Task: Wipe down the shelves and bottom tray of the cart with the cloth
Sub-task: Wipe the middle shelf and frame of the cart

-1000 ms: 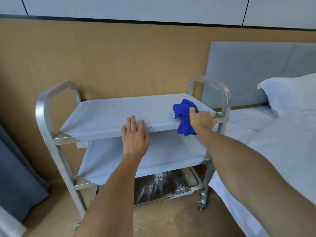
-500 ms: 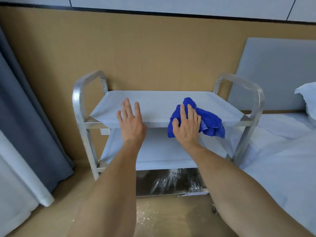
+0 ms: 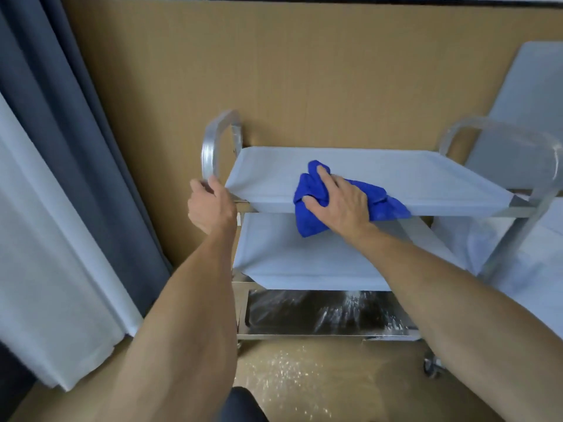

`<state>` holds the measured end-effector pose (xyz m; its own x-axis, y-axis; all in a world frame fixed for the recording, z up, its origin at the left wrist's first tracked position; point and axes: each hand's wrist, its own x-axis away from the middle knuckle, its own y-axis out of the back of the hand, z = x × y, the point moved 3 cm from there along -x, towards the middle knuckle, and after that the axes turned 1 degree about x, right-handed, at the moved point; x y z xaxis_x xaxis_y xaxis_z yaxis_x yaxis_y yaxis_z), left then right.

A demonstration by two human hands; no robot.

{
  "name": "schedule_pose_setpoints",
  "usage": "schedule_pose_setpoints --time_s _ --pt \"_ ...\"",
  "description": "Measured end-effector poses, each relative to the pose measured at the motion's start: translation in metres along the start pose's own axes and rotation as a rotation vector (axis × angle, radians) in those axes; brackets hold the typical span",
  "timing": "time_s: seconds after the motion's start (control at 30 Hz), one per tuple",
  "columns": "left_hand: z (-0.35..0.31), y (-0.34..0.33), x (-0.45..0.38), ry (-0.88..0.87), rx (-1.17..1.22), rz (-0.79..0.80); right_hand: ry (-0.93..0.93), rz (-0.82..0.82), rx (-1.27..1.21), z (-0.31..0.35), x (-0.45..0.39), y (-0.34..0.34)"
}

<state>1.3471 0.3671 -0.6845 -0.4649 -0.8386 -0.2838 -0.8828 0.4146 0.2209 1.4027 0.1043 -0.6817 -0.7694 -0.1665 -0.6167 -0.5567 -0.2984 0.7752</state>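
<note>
Right now the right hand (image 3: pixel 341 205) lies on the blue cloth (image 3: pixel 313 214), fingers spread over it with the thumb tucked against the bunched fabric, pressing it onto the front edge of the top shelf (image 3: pixel 380 175). Part of the cloth hangs over that edge, dangling in front of the middle shelf (image 3: pixel 320 260), and the rest trails out to the right from under the palm. Over on the other side, the left hand (image 3: pixel 211 205) is curled round the left handle (image 3: pixel 213 147) of the cart, gripping the metal upright just at the shelf's front corner. Both forearms reach in from the bottom of the view. Below, the bottom tray (image 3: pixel 329 312) is shiny steel, streaked with white specks, and more specks dot the brown floor (image 3: pixel 304 376) in front of it. The right handle (image 3: pixel 502 132) arches up at the far end, a caster (image 3: pixel 431 365) showing beneath. A tan wall (image 3: pixel 304 71) stands behind the cart, a grey curtain (image 3: pixel 76 132) hangs at the left with a white curtain (image 3: pixel 45 254) beside it, and white bedding (image 3: pixel 542 269) sits at the right edge.
</note>
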Motion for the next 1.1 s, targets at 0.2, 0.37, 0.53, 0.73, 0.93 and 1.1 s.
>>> schedule_pose_setpoints --time_s 0.2,0.37,0.53,0.73,0.93,1.1 --pt "0.012 0.014 -0.019 -0.041 0.139 0.048 0.283 0.125 -0.099 0.162 -0.016 -0.036" --pt "0.012 0.025 -0.019 -0.018 0.167 0.08 0.287 0.124 -0.106 0.188 -0.017 -0.04" --pt "-0.002 0.023 -0.01 0.02 -0.112 0.022 0.262 0.113 -0.172 0.177 -0.009 -0.031" --pt "0.004 -0.001 0.018 0.065 -0.172 -0.03 0.175 -0.132 -0.085 0.051 0.032 -0.017" --pt "0.011 -0.015 0.05 0.03 -0.226 -0.05 -0.23 -0.241 0.013 -0.137 0.069 0.018" --pt "0.002 -0.019 0.078 -0.073 -0.331 -0.001 -0.515 -0.257 -0.099 -0.128 0.055 0.024"
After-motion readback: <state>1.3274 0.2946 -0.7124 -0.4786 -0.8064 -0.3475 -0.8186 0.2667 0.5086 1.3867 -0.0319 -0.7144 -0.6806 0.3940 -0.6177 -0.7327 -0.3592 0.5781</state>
